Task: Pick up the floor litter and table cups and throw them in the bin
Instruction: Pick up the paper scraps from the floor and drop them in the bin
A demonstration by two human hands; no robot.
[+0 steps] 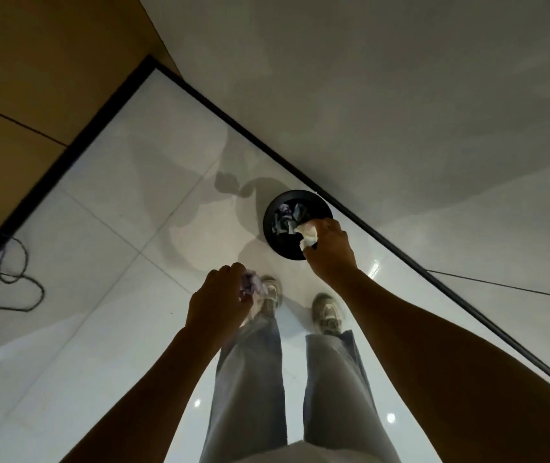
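White crumpled paper (307, 233) over bin (272, 235)

Bare forearms, no sleeves showing; light blue jeans (250, 379) at lower centre, beige trainers (325, 312) with white laces.

head view | from the person's head | faces steeply down | floor (100, 228) near

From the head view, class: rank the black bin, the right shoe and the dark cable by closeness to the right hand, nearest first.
1. Black bin: directly under the right hand, by the wall's dark skirting.
2. Right shoe: on the floor below the hand, nearer the person.
3. Dark cable: farthest, looped on the floor at the far left.
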